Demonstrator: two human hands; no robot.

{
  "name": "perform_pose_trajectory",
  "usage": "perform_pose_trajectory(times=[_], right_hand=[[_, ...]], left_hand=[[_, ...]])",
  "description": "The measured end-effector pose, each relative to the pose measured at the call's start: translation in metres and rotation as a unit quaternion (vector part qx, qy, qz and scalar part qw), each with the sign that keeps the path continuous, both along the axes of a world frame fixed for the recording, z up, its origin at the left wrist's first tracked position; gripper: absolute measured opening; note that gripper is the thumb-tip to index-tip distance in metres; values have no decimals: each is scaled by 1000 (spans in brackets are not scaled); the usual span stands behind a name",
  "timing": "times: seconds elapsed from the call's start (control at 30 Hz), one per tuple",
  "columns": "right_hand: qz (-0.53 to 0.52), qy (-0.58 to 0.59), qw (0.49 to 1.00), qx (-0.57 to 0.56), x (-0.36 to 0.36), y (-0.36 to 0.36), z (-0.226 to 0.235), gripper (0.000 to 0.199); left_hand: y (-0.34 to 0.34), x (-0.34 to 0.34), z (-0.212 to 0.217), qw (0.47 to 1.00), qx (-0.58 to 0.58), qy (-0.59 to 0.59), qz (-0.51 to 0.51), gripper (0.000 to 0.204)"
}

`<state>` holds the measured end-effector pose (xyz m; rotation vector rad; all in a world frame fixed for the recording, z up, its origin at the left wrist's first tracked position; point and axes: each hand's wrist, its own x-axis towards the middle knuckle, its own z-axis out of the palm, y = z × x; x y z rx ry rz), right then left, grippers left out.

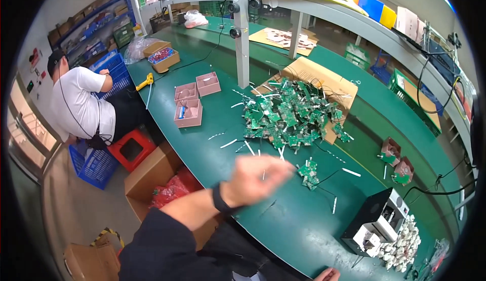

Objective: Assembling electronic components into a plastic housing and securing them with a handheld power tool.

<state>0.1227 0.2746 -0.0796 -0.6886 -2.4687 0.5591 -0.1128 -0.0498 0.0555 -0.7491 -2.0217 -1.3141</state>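
Currently, the loose boards point(308, 172) are lying on the counter point(304, 220) just right of the blurred left hand point(259, 177), whose grip I cannot tell, and farther from the right hand point(328, 275), cropped and equally unreadable.

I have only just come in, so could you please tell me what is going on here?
The person's blurred left hand is over the green table, near a small cluster of circuit boards; whether its grip holds anything is unclear. The right hand shows partly at the picture's lower edge. Farther back, a large circuit-board heap lies partly on cardboard.
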Motion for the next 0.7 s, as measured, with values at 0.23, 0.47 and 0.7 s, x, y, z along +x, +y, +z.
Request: perform_pose_trajectory(times=[0.23, 0.47, 0.7], right_hand=[[-29, 6, 999, 42, 5, -7, -5, 20], [-62, 1, 998, 32, 7, -8, -4, 22], [-35, -23, 999, -4, 3, -17, 1, 22]], left_hand=[[-261, -86, -60, 868, -139, -73, 471, 15], [-356, -150, -87, 828, -309, -103, 456, 30], [-384, -152, -116, 835, -315, -151, 426, 28]])
